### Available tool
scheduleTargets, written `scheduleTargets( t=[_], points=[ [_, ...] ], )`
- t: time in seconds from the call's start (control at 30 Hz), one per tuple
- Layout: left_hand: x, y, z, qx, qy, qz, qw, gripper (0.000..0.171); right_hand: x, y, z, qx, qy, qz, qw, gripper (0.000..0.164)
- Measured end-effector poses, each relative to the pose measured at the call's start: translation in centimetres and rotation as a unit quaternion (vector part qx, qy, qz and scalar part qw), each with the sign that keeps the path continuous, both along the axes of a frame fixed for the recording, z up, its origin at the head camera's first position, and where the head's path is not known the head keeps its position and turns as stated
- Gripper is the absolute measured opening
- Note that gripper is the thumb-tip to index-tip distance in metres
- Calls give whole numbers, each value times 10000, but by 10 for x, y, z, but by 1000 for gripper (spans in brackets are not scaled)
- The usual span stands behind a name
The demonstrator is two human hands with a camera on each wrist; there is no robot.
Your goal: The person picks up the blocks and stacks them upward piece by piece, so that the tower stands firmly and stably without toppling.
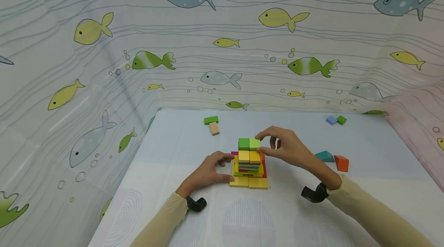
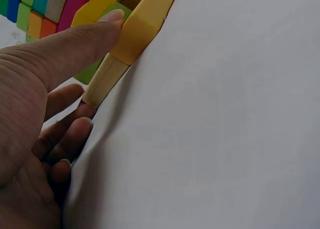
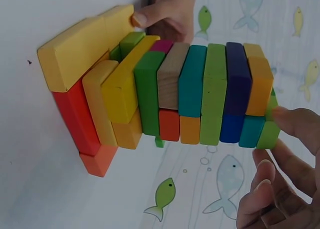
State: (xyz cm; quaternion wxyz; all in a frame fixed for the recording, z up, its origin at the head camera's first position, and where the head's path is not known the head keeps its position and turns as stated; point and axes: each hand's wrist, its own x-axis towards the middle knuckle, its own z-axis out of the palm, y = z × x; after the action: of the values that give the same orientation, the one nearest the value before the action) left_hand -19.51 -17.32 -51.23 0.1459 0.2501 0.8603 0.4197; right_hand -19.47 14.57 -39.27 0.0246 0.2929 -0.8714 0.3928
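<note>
A stacked tower of coloured wooden blocks [image 1: 249, 168] stands on the table before me. My right hand [image 1: 286, 146] pinches a light green block [image 3: 269, 136] at the tower's top between thumb and fingertips; a darker green block [image 1: 243, 144] sits beside it. Low on the left side, my left hand [image 1: 211, 168] holds the tower's base, its thumb [image 2: 90, 44] against a yellow block [image 2: 137, 36] and curled fingertips near the end of a pale wood block [image 2: 106, 81]. Blue, teal, green and orange layers show in the right wrist view.
Behind the tower to the left lie a green block [image 1: 211, 120] and a pale wood block [image 1: 214, 128]. A blue block [image 1: 331, 120] touches a green one [image 1: 341, 120] at the far right. Nearer, a teal block [image 1: 325, 156] and an orange block [image 1: 341, 163] lie beside the right forearm.
</note>
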Motion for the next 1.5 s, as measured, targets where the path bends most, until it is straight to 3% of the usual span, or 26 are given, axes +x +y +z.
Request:
scheduleTargets(
  t=[0.2, 0.4, 0.67, 0.9, 1.17, 1.5],
  points=[
    [0, 0, 1, -54, 24, 1, 10000, 71, -7, 11, -4, -104, -70, -217, 9997, 35],
    [1, 0, 1, -36, 22, 13, 10000, 71, -36, 48, -22, -95, -393, -1154, 9925, 34],
    [2, 1, 3, -73, -50, 44, 10000, 70, -77, 130, -53, -236, -1482, -2371, 9598, 58],
    [2, 1, 1, -119, 7, 48, 9999, 70, -93, 182, -79, -165, -1648, -3184, 9334, 65],
    [1, 1, 2, -43, -21, 23, 10000, 71, -99, 203, -91, 36, -2076, -3569, 9108, 69],
    [0, -1, 3, -20, -7, -18, 10000, 71, -103, 207, -93, 331, -2197, -3680, 9029, 63]
  ],
)
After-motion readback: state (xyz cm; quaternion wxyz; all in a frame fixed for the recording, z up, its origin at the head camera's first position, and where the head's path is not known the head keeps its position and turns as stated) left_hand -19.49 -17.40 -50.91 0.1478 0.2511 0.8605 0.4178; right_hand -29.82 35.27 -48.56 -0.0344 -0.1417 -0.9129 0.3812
